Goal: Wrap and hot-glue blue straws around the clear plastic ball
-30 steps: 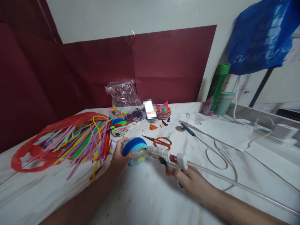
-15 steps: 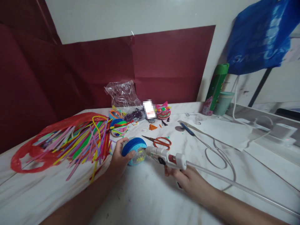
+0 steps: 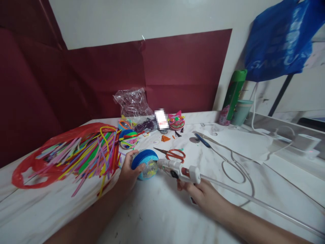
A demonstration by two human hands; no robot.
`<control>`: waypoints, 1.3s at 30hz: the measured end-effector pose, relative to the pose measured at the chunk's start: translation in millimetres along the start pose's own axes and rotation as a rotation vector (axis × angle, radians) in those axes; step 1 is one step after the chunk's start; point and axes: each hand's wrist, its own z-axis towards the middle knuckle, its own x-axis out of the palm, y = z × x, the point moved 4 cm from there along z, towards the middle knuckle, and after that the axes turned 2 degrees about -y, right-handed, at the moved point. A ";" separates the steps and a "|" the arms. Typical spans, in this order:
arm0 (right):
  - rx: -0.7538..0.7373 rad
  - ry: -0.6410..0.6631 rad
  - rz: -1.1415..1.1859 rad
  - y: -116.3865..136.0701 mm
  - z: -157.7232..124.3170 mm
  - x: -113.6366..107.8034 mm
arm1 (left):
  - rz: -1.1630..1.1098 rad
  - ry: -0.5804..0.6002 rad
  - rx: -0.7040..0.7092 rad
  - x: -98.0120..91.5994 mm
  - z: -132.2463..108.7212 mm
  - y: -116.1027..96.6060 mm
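Observation:
My left hand (image 3: 130,171) is wrapped round the left side of a clear plastic ball (image 3: 149,169), its thumb across the front. Dark blue and light blue pipe cleaners are wound over the ball. A white hot glue gun (image 3: 175,171) is gripped in my right hand (image 3: 195,191), with a long clear glue stick (image 3: 233,191) sticking out of its back end. The gun's nozzle meets the ball's right side; whether it touches, I cannot tell. Orange-handled scissors (image 3: 175,155) lie on the table just behind the gun.
Loose colourful pipe cleaners (image 3: 86,159) lie on a red plastic bag (image 3: 22,173) at left. Decorated balls (image 3: 129,139), a pink cat-eared one (image 3: 177,121) and a clear bag (image 3: 133,101) stand behind. Rightward are a blue-handled tool (image 3: 203,140), its cable (image 3: 236,166), white paper (image 3: 241,144) and a green can (image 3: 235,91).
Almost nothing differs. The glue gun and ball have shifted very slightly left in the picture, and both hands keep their hold.

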 end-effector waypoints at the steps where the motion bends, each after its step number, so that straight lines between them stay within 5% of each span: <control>1: -0.012 -0.003 0.001 1.0 -0.2 0.0 | -0.003 0.005 -0.002 0.5 -0.2 -0.5; 39: -0.074 -0.063 -0.033 18.6 -1.1 -2.5 | -0.004 -0.029 0.025 0.9 -2.1 -1.2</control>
